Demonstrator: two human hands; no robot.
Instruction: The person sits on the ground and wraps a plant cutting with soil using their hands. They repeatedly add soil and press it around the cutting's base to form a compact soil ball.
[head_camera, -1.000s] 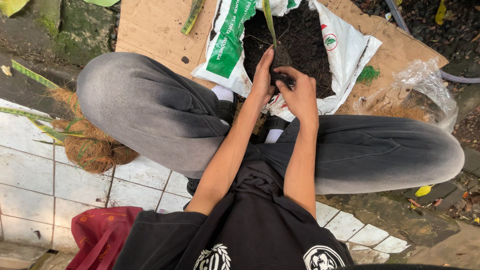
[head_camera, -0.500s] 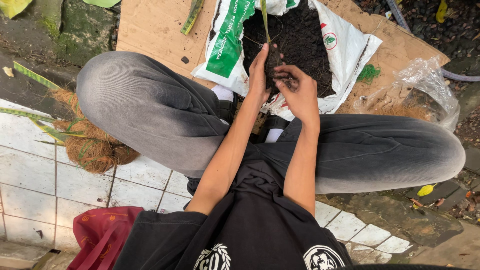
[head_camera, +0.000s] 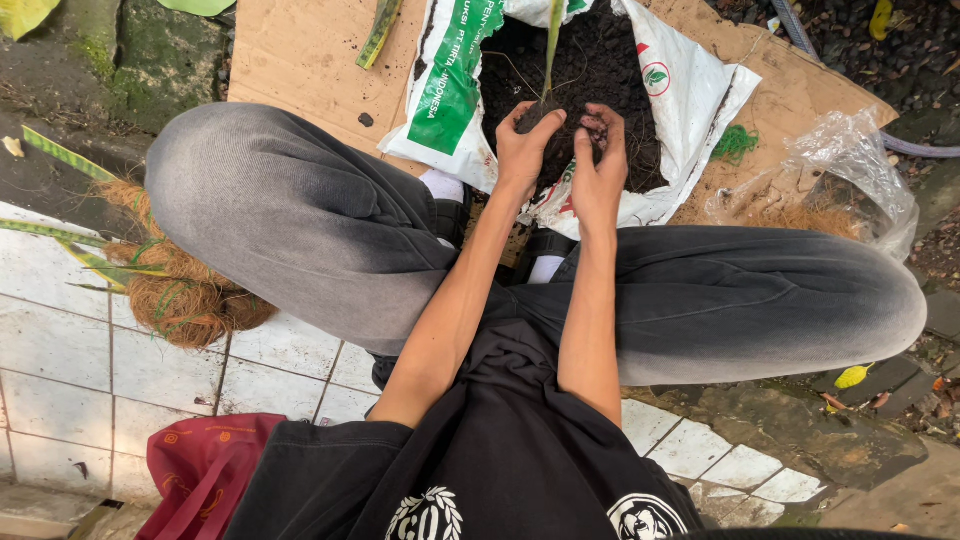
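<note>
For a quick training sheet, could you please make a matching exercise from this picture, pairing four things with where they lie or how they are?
Things:
1. left hand
2. right hand
3. coconut fibre bundle
4. clear plastic bag

Places or states:
A. crumpled on the cardboard, at the right of the picture
B. cupped around the base of the green plant shoot
C. on the white tiles, beside the grey trouser leg
D. fingers dusted with dark soil, over the open white sack

Pairs: 1-B, 2-D, 3-C, 4-A
</note>
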